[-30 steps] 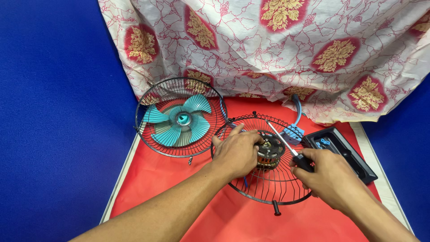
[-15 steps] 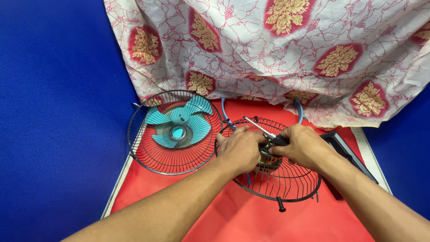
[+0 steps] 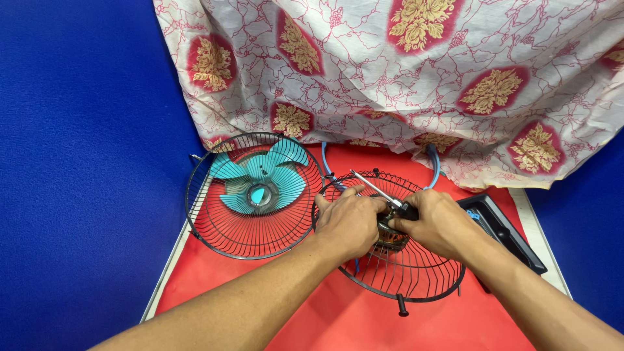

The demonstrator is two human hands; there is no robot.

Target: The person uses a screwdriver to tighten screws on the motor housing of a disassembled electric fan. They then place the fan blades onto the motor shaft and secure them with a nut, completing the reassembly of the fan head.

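Observation:
My left hand [image 3: 348, 221] rests on a round black wire fan guard [image 3: 403, 279] that lies on a red mat [image 3: 325, 318], its fingers at the small motor [image 3: 390, 237] in the guard's centre. My right hand [image 3: 435, 221] grips a screwdriver [image 3: 377, 188] with a black handle, its metal shaft pointing up and to the left over the guard. Both hands touch above the motor, which they mostly hide. To the left lies a second black wire guard [image 3: 214, 237] with a teal fan blade [image 3: 260, 185] resting inside it.
A black plastic tray [image 3: 507, 231] lies to the right of the guard. A light blue cable [image 3: 434, 162] runs behind it. A white cloth with red and gold flower patterns [image 3: 403, 71] hangs at the back. Blue surfaces [image 3: 84, 169] flank the mat.
My right hand has moved left from beside the tray to the guard's centre, bringing the screwdriver over the motor next to my left hand. The view has shifted slightly.

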